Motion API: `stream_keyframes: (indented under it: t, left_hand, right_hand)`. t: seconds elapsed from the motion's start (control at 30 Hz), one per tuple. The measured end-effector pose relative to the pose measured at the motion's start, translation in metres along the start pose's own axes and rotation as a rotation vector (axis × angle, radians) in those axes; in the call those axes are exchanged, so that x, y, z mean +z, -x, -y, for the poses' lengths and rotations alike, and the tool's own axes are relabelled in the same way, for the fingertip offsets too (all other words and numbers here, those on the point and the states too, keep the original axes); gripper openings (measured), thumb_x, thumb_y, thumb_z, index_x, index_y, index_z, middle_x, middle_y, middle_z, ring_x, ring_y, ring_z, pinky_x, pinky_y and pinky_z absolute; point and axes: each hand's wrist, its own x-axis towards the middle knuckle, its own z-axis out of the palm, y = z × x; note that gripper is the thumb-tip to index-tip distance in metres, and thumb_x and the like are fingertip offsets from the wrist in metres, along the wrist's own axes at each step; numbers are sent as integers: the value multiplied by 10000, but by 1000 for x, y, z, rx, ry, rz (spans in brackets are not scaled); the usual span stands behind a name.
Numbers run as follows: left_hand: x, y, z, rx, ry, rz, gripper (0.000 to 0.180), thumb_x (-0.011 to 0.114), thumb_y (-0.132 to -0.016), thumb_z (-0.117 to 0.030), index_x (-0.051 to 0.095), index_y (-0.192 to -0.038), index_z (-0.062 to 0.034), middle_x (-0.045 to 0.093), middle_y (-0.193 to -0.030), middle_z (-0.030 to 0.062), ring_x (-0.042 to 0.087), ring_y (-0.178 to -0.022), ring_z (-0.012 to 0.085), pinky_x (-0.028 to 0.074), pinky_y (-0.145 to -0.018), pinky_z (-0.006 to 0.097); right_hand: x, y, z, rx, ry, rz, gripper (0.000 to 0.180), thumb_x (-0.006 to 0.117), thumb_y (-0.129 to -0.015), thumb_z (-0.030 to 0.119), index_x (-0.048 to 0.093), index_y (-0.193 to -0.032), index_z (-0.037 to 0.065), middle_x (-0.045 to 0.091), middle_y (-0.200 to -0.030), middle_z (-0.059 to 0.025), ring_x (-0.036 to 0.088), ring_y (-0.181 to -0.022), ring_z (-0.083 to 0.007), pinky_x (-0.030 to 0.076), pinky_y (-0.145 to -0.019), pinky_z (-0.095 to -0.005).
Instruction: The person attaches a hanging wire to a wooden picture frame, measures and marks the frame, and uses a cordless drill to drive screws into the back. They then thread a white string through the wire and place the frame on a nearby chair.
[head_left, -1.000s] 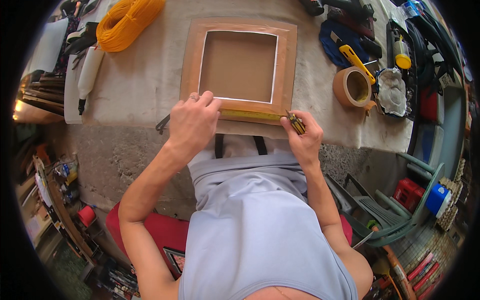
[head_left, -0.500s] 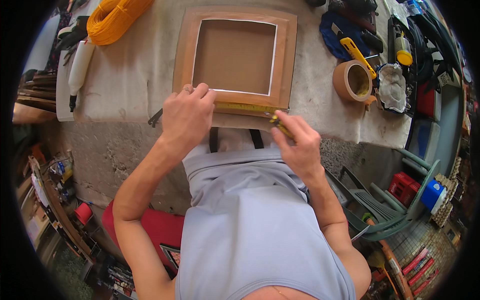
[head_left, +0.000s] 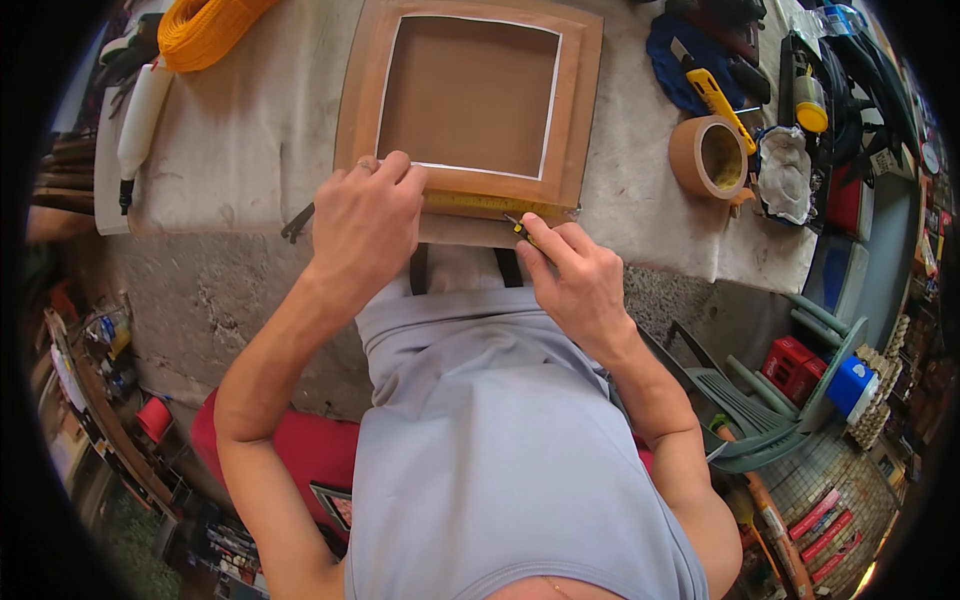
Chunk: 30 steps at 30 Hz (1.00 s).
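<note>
On the cloth-covered table lies a square brown cardboard frame with a white-edged opening over a brown panel. A yellow measuring strip with marks runs along its near side. My left hand is closed at the strip's left end, fingers bent down onto it; their tips are partly hidden. Between thumb and fingers, my right hand grips a small yellow-and-black pointed tool, its tip at the strip. Past my left hand, a dark narrow bar sticks out at the table edge.
At the right lie a roll of brown tape, a yellow utility knife and a white moulded tray. To the left are a white bottle and a coil of orange rope. A green chair stands below right.
My right hand has slid left along the strip with the pointed tool. My left hand stays on the strip's left end. The view has shifted slightly.
</note>
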Motion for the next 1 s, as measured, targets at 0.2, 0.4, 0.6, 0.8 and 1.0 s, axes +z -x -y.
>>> stream_keyframes:
  t: [0.2, 0.4, 0.6, 0.8, 1.0]
  left_hand:
    - [1, 0, 0, 4, 11, -1, 148, 697, -764, -118, 608, -881, -93, 585, -873, 20, 625, -830, 223, 504, -679, 358]
    - [2, 0, 2, 3, -3, 9, 151, 695, -766, -117, 605, -885, -91, 585, -880, 20, 625, -836, 223, 504, -684, 358]
    - [2, 0, 2, -8, 2, 30, 153, 696, -761, -113, 607, -883, -93, 587, -872, 21, 625, -826, 224, 504, -682, 358]
    - [10, 4, 2, 6, 37, -51, 113, 618, -699, -45, 605, -807, -75, 580, -830, 35, 640, -857, 222, 435, -584, 355]
    - [10, 4, 0, 10, 6, 12, 102, 623, -705, -46, 610, -803, -71, 592, -852, 33, 647, -897, 232, 437, -572, 363]
  right_hand:
    - [1, -2, -1, 2, -14, 8, 260, 678, -838, 119, 644, -1082, 37, 561, -739, -81, 581, -520, -252, 471, -446, -350]
    - [-3, -7, 3, 16, 27, 61, 255, 659, -847, 128, 637, -1084, 37, 566, -745, -89, 585, -507, -271, 474, -438, -365]
    - [-18, -25, 24, 68, 218, 320, 261, 603, -883, 144, 628, -1086, -17, 589, -721, -140, 594, -551, -321, 483, -505, -399]
    - [-28, -58, 29, -63, 325, 601, 223, 544, -873, 115, 616, -957, -78, 593, -671, -195, 606, -572, -358, 495, -525, -430]
    - [-32, -84, 45, -65, 326, 798, 89, 526, -773, 27, 571, -752, -47, 608, -661, -209, 626, -600, -360, 506, -556, -438]
